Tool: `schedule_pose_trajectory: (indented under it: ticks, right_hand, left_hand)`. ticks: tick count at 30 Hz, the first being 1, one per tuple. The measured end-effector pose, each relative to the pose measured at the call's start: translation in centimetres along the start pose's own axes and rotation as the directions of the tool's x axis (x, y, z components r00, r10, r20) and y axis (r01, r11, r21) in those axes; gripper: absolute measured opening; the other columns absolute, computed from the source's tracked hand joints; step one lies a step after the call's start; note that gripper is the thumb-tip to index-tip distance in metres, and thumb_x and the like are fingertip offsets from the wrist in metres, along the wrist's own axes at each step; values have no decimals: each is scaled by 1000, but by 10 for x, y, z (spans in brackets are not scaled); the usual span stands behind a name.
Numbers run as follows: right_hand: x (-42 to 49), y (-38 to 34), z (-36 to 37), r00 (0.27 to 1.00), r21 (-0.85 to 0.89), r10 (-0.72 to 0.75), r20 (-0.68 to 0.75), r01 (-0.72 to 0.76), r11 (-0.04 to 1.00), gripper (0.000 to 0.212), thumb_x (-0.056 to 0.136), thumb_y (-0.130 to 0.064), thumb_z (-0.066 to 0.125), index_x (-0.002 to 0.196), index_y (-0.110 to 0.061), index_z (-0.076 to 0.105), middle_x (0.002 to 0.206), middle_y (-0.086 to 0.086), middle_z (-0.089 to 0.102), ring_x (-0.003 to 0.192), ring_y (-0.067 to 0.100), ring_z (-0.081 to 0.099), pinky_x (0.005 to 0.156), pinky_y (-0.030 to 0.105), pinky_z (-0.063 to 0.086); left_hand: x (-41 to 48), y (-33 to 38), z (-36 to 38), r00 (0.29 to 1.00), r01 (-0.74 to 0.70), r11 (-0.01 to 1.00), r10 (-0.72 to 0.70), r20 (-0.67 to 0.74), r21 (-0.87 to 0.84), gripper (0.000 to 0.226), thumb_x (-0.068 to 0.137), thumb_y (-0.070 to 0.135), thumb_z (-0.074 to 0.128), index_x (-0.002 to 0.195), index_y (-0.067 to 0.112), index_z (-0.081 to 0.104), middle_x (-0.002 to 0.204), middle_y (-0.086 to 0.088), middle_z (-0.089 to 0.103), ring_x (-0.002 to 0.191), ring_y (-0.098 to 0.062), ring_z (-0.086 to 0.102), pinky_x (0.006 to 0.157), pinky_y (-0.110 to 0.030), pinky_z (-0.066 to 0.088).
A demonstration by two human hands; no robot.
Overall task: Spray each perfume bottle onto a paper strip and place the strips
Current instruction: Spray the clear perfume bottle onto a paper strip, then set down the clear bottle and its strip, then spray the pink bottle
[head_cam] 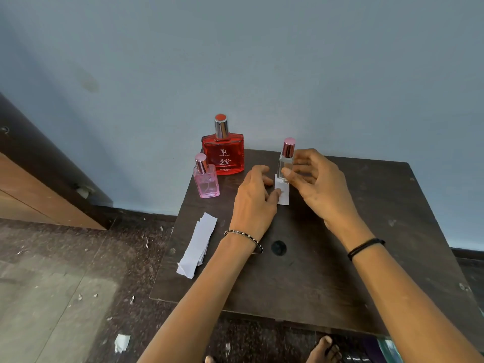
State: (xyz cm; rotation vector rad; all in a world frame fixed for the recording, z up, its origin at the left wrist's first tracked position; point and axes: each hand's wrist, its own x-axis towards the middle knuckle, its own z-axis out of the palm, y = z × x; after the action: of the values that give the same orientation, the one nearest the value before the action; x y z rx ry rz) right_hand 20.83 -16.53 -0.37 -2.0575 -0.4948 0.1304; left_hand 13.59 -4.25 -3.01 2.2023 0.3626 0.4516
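Beside the red bottle (223,153), the right hand (318,187) loosely cups the clear bottle (286,163), fingers half-curled; the left hand (255,203) pinches a paper strip (282,191) at its foot.

Both forearms are bare, with no sleeves in view. The left hand (255,203) has at its wrist a thin bracelet (243,238) of dark and pale beads, with a slim metal bangle just below it. The right hand (318,189) has a black cord band (365,248) of 2 strands around its wrist. No rings show on either hand. Bare toes (324,348) show at the bottom edge.
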Motion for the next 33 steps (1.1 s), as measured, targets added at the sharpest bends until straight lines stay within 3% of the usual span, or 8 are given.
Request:
schedule_pose_trajectory:
  ticks: [8, 15, 21, 27, 33]
  right_hand:
    - [-2, 0, 1, 999, 27, 34, 14, -35, 999, 46, 91, -29, 72, 133, -24, 55, 125, -9, 65, 111, 3, 62, 87, 11, 44]
    - [-15, 7, 2, 996, 58, 92, 18, -93, 994, 61, 88, -22, 75, 142, -19, 47, 141, -3, 58, 126, 8, 57, 105, 25, 46]
    - [-43, 2, 1, 990, 41, 137, -33, -136, 990, 61, 87, -19, 75, 140, -21, 46, 139, -4, 59, 115, 0, 56, 89, 7, 42]
    - [-80, -22, 12, 994, 58, 105, -11, -104, 993, 52, 88, -14, 74, 133, -26, 51, 127, -11, 61, 111, 0, 59, 95, 18, 48]
    - [-103, -49, 39, 997, 160, 42, 65, -52, 986, 43, 88, -12, 74, 118, -34, 52, 103, -26, 60, 93, -21, 59, 78, 0, 46]
  left_hand:
    - [-1, 2, -1, 1000, 7, 1000, -7, 4, -17, 45, 91, 11, 70, 132, 8, 51, 110, -7, 65, 74, -18, 61, 83, -38, 57]
    - [-2, 6, -5, 1000, 7, 1000, -7, -4, -2, 36, 92, 7, 65, 127, 7, 55, 108, -7, 64, 83, -17, 62, 82, -28, 53]
    - [-11, 14, -8, 1000, -6, 1000, 6, -23, 25, 28, 93, 5, 62, 120, 8, 58, 102, -8, 67, 88, -18, 64, 80, -30, 54]
    - [-39, 28, -26, 993, 5, 999, -9, -120, -39, 18, 94, 8, 59, 110, 14, 66, 102, 3, 71, 89, -7, 66, 76, -14, 53]
    - [-51, 27, -60, 979, -4, 992, 29, -201, 125, 16, 97, 16, 58, 109, 15, 68, 100, 2, 72, 87, -10, 68, 77, -26, 58]
